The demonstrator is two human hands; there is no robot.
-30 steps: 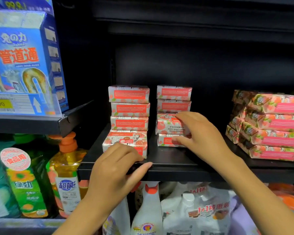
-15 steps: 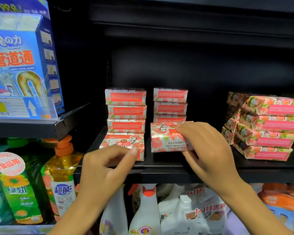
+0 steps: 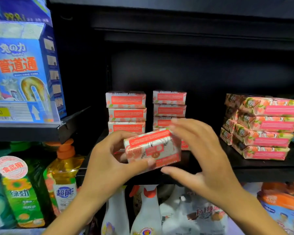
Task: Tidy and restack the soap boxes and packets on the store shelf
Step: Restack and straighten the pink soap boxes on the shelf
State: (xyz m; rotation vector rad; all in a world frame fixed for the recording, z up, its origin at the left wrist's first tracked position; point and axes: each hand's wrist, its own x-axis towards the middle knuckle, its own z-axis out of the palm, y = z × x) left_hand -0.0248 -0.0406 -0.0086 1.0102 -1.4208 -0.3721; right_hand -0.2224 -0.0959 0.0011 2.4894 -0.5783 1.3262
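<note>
soap box (image 3: 152,149) in left hand (image 3: 112,160), tilted, long axis rising rightward

Blue drain-cleaner box (image 3: 20,68) upper left; yellow pump bottle (image 3: 64,173), white spray bottles (image 3: 147,209) below.

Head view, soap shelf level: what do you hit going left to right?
Blue drain-cleaner box → left stack of soap boxes → soap box gripped by the left hand → right hand, open beside it → stack of pink soap packets.
</note>
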